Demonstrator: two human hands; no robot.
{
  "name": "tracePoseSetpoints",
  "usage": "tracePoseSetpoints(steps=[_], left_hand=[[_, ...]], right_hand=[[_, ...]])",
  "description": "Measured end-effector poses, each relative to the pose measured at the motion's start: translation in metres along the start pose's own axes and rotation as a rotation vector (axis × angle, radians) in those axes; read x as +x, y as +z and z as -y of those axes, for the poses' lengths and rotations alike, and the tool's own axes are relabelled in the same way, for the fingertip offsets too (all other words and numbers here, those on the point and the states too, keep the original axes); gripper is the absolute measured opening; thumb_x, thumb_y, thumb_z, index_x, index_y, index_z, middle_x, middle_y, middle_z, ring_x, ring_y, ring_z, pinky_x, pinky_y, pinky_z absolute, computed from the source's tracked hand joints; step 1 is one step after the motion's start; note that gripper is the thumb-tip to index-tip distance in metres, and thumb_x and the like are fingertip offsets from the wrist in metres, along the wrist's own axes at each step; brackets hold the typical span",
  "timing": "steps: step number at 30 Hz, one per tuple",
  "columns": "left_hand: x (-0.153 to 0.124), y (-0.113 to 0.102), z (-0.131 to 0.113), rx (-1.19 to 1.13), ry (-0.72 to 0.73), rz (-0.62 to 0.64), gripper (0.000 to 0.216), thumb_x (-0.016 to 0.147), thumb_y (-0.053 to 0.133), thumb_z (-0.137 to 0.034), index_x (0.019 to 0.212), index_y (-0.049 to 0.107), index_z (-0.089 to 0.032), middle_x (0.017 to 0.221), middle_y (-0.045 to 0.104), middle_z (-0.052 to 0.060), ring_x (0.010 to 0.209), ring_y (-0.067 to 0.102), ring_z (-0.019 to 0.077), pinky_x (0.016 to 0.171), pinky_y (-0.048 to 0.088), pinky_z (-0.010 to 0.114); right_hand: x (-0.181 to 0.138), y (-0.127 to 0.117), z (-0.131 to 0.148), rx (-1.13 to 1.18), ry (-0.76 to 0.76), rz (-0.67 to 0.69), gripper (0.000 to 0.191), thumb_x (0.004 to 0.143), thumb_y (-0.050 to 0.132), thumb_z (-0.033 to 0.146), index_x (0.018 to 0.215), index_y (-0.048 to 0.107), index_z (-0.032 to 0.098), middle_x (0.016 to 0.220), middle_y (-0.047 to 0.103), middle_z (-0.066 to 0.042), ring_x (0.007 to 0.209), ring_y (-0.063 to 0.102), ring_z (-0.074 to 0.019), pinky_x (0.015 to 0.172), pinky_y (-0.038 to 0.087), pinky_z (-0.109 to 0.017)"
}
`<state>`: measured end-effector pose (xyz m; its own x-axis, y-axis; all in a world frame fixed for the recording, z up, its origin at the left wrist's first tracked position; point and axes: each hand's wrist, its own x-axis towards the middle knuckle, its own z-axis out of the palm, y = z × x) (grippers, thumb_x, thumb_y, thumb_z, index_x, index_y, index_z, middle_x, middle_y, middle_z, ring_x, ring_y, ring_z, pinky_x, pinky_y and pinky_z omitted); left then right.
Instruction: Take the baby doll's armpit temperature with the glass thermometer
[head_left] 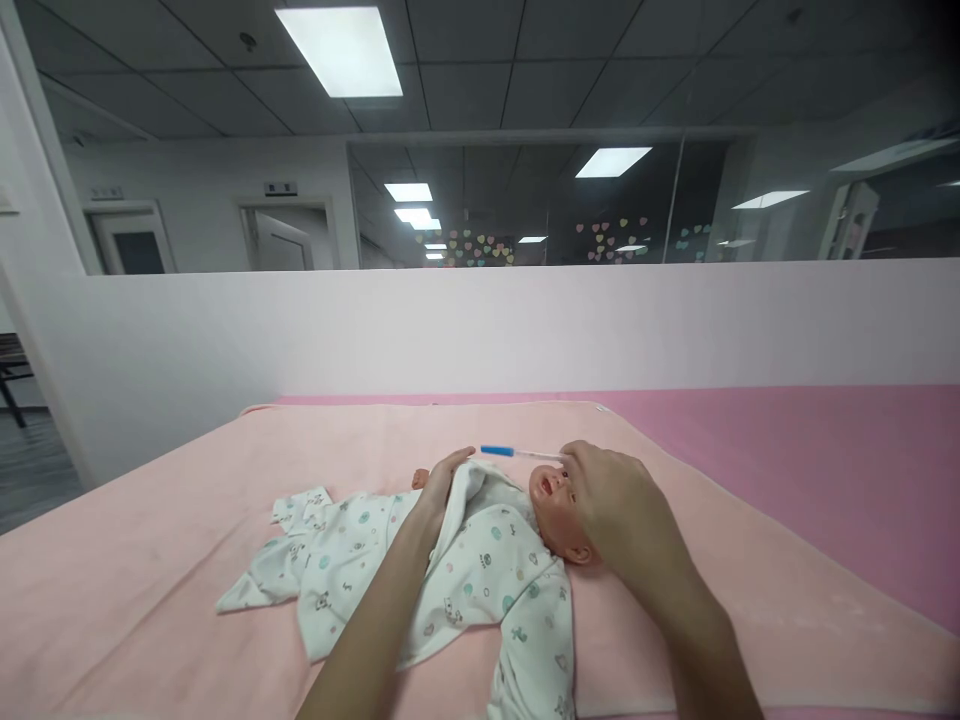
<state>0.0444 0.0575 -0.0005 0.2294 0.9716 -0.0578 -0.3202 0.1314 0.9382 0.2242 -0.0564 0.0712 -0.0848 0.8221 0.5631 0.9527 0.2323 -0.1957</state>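
left hand: our left hand [442, 482] rests open, palm down on the doll [487, 565], mid frame.
stick: the stick [521, 454] runs left to right just above the doll's face, blue end left.
right hand: we pinch its right end with our right hand [615, 505], the nearer one.

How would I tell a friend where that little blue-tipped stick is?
Start at the big pink blanket, then find the baby doll lying on it in white printed clothes. Just beyond the doll's face is a thin white stick, one end meeting the right hand. It is the only slim, straight thing there, with a bright blue tip.
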Motion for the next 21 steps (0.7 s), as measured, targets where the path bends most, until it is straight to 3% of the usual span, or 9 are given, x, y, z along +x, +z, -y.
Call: tracePoseSetpoints(steps=[1, 3, 6, 12, 21], left_hand=[[-0.003, 0.005, 0.002, 0.156, 0.074, 0.025, 0.026, 0.070, 0.059, -0.039, 0.074, 0.061, -0.013, 0.053, 0.053, -0.002, 0.050, 0.048, 0.0099, 0.053, 0.037, 0.022], [-0.010, 0.017, 0.007, 0.565, 0.192, 0.192, 0.023, 0.066, 0.061, -0.036, 0.071, 0.064, -0.014, 0.053, 0.050, -0.004, 0.050, 0.042, 0.0082, 0.050, 0.032, 0.021], [-0.017, 0.029, 0.012, 0.983, 0.307, 0.329, 0.018, 0.059, 0.067, -0.032, 0.066, 0.066, -0.015, 0.049, 0.041, -0.006, 0.050, 0.035, 0.0068, 0.049, 0.025, 0.021], [-0.020, 0.025, 0.009, 0.942, 0.366, 0.402, 0.021, 0.066, 0.062, -0.031, 0.075, 0.066, -0.013, 0.051, 0.035, -0.006, 0.052, 0.030, 0.0068, 0.048, 0.022, 0.022], [-0.020, 0.024, 0.007, 0.872, 0.361, 0.439, 0.019, 0.068, 0.061, -0.030, 0.075, 0.064, -0.012, 0.053, 0.034, -0.005, 0.052, 0.028, 0.0068, 0.048, 0.021, 0.024]], right_hand=[[-0.006, -0.013, -0.001, 0.149, 0.003, -0.009, 0.027, 0.087, 0.032, 0.019, 0.075, 0.056, 0.018, 0.063, 0.058, -0.003, 0.060, 0.054, -0.0166, 0.059, 0.039, -0.029], [-0.013, -0.030, 0.002, 0.402, -0.067, 0.031, 0.030, 0.091, 0.027, 0.027, 0.079, 0.054, 0.021, 0.068, 0.059, -0.001, 0.062, 0.054, -0.0141, 0.056, 0.038, -0.025], [-0.015, -0.037, 0.011, 0.539, -0.140, 0.096, 0.029, 0.091, 0.028, 0.031, 0.082, 0.054, 0.023, 0.074, 0.061, 0.001, 0.067, 0.055, -0.0132, 0.059, 0.040, -0.023], [-0.010, -0.028, 0.023, 0.642, -0.191, 0.000, 0.026, 0.090, 0.033, 0.029, 0.091, 0.059, 0.024, 0.091, 0.063, -0.002, 0.086, 0.057, -0.0150, 0.069, 0.044, -0.025], [-0.013, -0.018, 0.020, 0.766, -0.184, -0.120, 0.020, 0.085, 0.044, 0.024, 0.094, 0.063, 0.024, 0.097, 0.065, -0.002, 0.090, 0.061, -0.0154, 0.073, 0.049, -0.025]])
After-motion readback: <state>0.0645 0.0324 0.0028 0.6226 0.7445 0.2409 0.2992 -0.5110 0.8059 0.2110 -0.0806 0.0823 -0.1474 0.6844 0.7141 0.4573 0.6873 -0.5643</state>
